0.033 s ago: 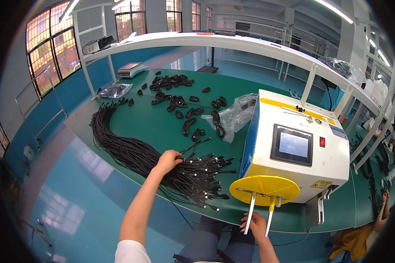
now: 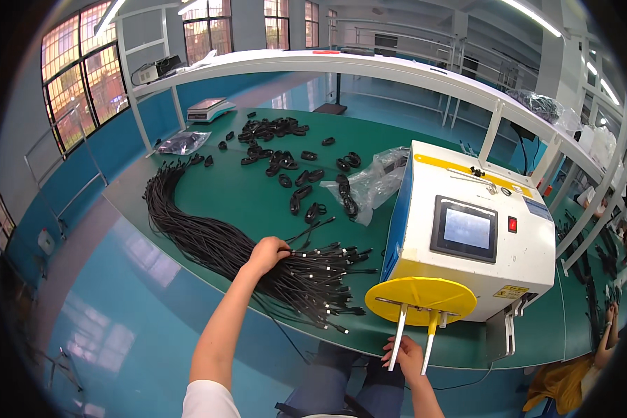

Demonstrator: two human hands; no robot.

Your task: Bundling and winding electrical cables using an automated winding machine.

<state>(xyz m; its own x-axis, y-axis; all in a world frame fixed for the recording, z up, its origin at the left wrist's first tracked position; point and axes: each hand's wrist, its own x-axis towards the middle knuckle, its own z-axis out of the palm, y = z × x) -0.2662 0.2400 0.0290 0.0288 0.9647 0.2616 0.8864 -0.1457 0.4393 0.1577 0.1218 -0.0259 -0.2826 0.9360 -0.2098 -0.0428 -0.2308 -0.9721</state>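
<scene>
A thick bundle of black cables (image 2: 209,244) curves along the left side of the table, its connector ends with small white pieces fanned out toward the middle. My left hand (image 2: 266,256) rests on the bundle near those ends, fingers closed on a black cable. To the right is a white winding machine (image 2: 432,265) with a screen and a yellow disc (image 2: 421,299), from which two prongs stick out toward me. Beside the prongs, below the disc, my right hand (image 2: 405,355) has its fingers apart and slightly bent; one prong partly hides them.
Several coiled black cables (image 2: 275,129) lie on the green table (image 2: 216,188), beside a clear plastic bag (image 2: 373,181). A scale (image 2: 209,110) stands at the far left. A white shelf (image 2: 292,63) spans above the table. Another person's hand (image 2: 612,313) is at far right.
</scene>
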